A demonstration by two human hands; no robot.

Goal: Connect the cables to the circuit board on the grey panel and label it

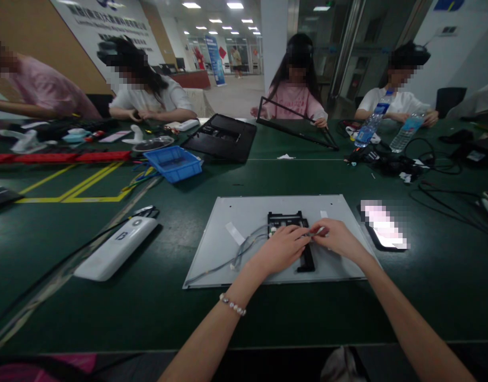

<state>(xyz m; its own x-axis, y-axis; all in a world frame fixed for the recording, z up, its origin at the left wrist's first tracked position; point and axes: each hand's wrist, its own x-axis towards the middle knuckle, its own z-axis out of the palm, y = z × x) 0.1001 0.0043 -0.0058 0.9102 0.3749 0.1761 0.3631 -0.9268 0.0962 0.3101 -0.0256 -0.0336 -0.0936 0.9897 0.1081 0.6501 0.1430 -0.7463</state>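
A thin grey-white panel [212,233] lies flat on the table before me, with a black plastic bracket [306,261] on its middle. My left hand [281,248] lies over the bracket, fingers together and bent down against it; its thumb is hidden. Touching the bracket's right side, my right hand [336,239] pinches its fingertips close to the left ones. What sits in that pinch is too small to make out. A grey cable [215,270] runs from the bracket to the panel's lower left corner. A strip of white tape [234,233] is on the panel.
A white power bank [118,249] with a cable lies left, a phone [383,225] right. Beyond are a blue tray [175,163], a black laptop shell [223,137], water bottles [371,122] and tangled black cables [395,162]. A person opposite holds a black frame [297,132].
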